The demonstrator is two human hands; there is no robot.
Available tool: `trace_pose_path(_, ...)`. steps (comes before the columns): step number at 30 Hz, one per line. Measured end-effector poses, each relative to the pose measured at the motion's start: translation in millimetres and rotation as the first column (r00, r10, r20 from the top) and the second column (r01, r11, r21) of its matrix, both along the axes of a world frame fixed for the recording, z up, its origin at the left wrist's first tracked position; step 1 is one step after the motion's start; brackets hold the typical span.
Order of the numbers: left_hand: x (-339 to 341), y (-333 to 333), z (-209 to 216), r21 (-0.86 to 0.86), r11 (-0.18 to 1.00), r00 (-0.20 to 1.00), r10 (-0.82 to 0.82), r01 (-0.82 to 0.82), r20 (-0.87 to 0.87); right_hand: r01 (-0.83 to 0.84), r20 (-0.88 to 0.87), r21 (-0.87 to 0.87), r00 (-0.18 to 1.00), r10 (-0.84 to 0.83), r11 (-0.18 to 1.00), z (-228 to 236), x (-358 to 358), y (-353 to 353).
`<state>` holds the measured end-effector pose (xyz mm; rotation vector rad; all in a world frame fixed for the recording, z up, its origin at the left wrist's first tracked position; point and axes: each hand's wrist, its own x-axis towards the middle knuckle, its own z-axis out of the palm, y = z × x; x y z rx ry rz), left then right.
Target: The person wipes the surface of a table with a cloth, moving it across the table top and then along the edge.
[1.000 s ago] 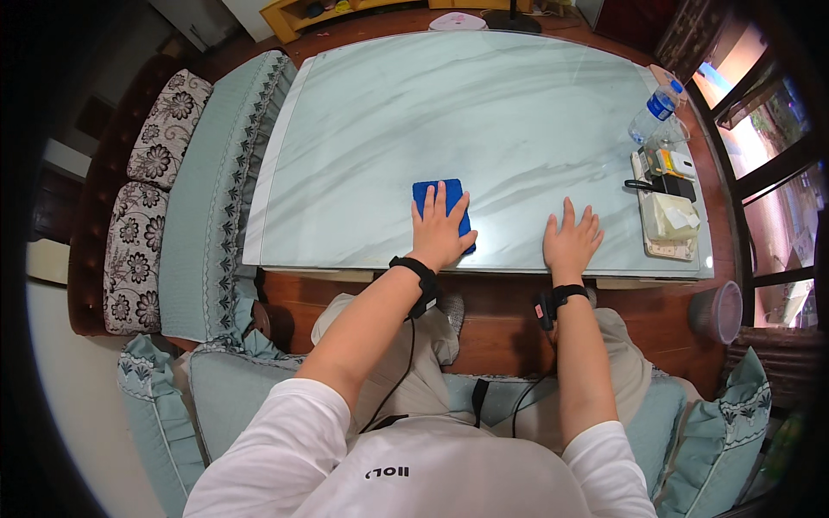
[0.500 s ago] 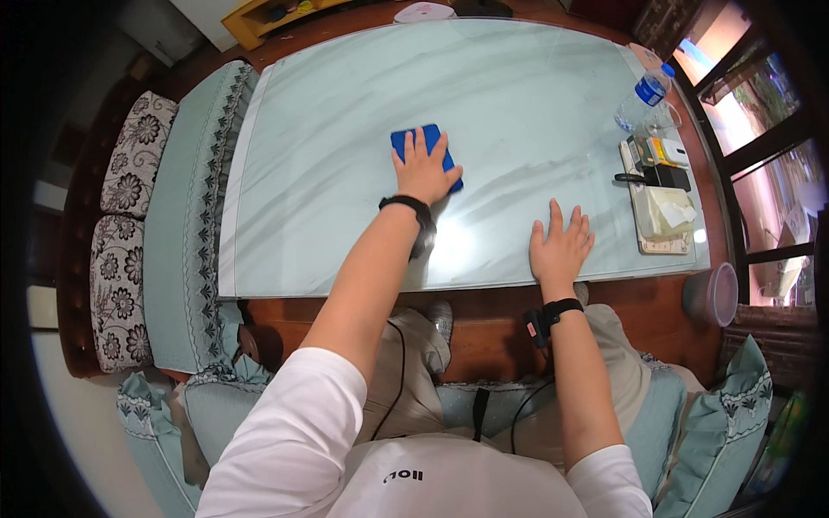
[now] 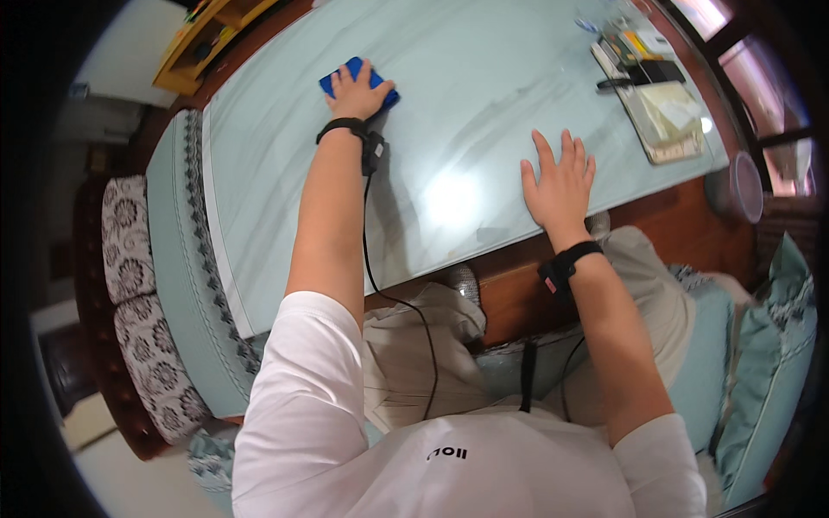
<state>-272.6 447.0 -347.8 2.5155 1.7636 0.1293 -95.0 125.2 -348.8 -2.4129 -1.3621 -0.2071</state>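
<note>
Blue cloth, flat on glass table, under left hand

I see a pale marbled glass-topped bench on a dark wood frame, a bright glare spot near its near edge. Along its left runs a sofa with a teal lace-trimmed cover and floral cushions. A yellow wooden shelf stands far left. Dark-framed windows line the right; teal pillows sit near right.

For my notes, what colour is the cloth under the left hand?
Blue cloth, clearest in the head view.
</note>
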Motion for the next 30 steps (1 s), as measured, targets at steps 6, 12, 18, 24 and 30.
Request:
trace_pose_path(6,7.6,-26.9,8.0,-0.133,0.991,0.999,0.010,-0.004,0.046,0.018,0.027,0.018,0.999,-0.018,1.000,-6.6,11.0,-7.6)
trace_pose_path(12,-35.0,-66.8,6.1,-0.084,0.996,0.999,-0.030,0.033,0.042,0.020,0.062,-0.001,0.998,-0.019,1.000,-6.6,3.7,-4.2)
trace_pose_path(18,-66.8,-140.4,3.0,-0.055,0.998,0.999,-0.040,0.041,0.031,0.050,0.045,-0.084,0.998,-0.046,0.995,-3.8,2.2,-4.4)
trace_pose_path(24,-88.7,-223.6,8.4,-0.074,0.994,0.995,-0.082,0.086,0.050,0.047,0.027,-0.088,0.999,-0.044,0.995,-2.7,8.3,-3.2)
trace_pose_path(30,-110.8,-289.2,9.9,-0.078,0.993,0.992,-0.080,0.088,0.096,0.013,-0.007,-0.037,1.000,-0.014,0.999,0.2,7.3,-2.6)
